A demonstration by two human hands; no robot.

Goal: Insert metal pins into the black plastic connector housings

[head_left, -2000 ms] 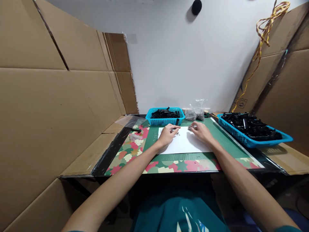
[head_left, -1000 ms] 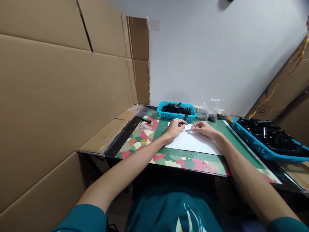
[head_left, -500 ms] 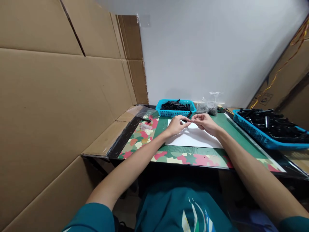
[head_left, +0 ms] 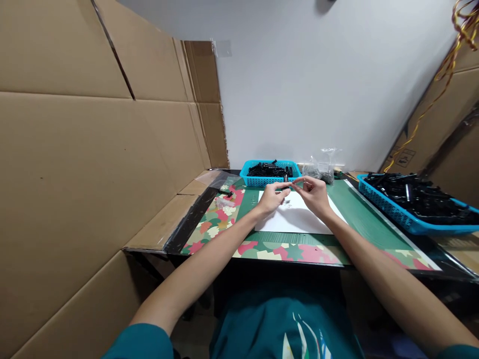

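My left hand [head_left: 271, 198] is closed, thumb and fingers pinching a small black plastic part [head_left: 286, 176] that stands up above the fingertips. My right hand [head_left: 314, 195] meets it from the other side, its fingertips pressed together against the part. Whatever sits in that right pinch is too small to make out. Below both hands lies a sheet of white paper [head_left: 299, 222], with a few tiny dark bits [head_left: 287, 203] scattered near the left hand.
Behind the hands stands a blue basket [head_left: 258, 182] of black parts. A larger blue basket [head_left: 404, 219] of black parts is at the right. Clear bags [head_left: 318, 172] of small pieces lean at the back wall. A cardboard wall [head_left: 93, 159] closes off the left.
The black part now stands more upright between my hands. My right hand has turned, its fingers arching over more. The view has tilted up slightly.
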